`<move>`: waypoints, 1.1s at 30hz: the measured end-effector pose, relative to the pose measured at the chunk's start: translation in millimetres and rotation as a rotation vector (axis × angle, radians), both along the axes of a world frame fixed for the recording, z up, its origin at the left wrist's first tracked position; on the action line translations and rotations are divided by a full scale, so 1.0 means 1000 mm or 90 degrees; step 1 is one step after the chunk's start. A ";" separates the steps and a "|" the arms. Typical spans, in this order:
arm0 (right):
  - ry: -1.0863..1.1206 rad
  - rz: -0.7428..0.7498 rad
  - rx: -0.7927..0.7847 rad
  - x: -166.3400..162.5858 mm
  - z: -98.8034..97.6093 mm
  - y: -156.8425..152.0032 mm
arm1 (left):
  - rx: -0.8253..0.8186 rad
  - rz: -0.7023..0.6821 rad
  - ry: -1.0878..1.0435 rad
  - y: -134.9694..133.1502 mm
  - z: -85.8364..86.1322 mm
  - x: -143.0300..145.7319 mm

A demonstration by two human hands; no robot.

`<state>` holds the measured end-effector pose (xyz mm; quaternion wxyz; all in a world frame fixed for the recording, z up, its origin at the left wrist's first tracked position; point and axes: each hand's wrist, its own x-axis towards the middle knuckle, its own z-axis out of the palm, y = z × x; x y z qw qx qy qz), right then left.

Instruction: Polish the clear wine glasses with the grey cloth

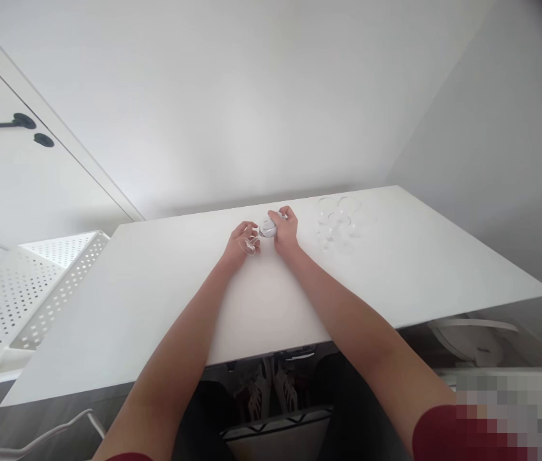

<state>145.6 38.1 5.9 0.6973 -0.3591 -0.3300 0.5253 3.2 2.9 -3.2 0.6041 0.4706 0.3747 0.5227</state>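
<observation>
A clear stemmed glass (250, 246) lies tilted between my hands above the white table (165, 288), its round foot toward me on the left. My left hand (240, 241) has its fingers around the stem near the foot. At the bowl end, my right hand (288, 228) is closed on a whitish, cloth-like wad (269, 226) that is pressed at the bowl. Whether the wad sits inside the bowl or around it I cannot tell.
Several clear stemmed glasses (339, 221) stand on the table to the right of my hands. A white perforated metal rack (6, 301) is beyond the left edge. A white chair (472, 339) is at the lower right. A wall rises behind the table.
</observation>
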 end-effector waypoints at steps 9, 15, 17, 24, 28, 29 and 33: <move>-0.006 0.069 0.058 -0.003 0.004 -0.010 | -0.079 -0.210 0.003 -0.008 0.009 -0.005; 0.126 -0.004 0.042 0.002 -0.003 0.004 | -0.026 -0.162 0.027 -0.009 0.012 -0.008; 0.180 0.005 0.057 0.004 -0.006 0.008 | -0.015 -0.111 0.004 -0.005 0.009 -0.008; 0.127 0.113 -0.007 -0.003 -0.009 0.008 | 0.015 0.182 -0.103 0.007 0.002 -0.009; 0.029 0.205 0.040 -0.006 -0.006 0.005 | 0.012 0.134 -0.055 0.007 0.000 -0.007; 0.009 0.208 0.067 -0.005 -0.006 0.005 | 0.018 0.118 -0.047 0.006 -0.001 -0.006; -0.058 0.185 0.084 -0.003 -0.009 0.004 | 0.031 0.128 -0.057 0.004 0.000 -0.005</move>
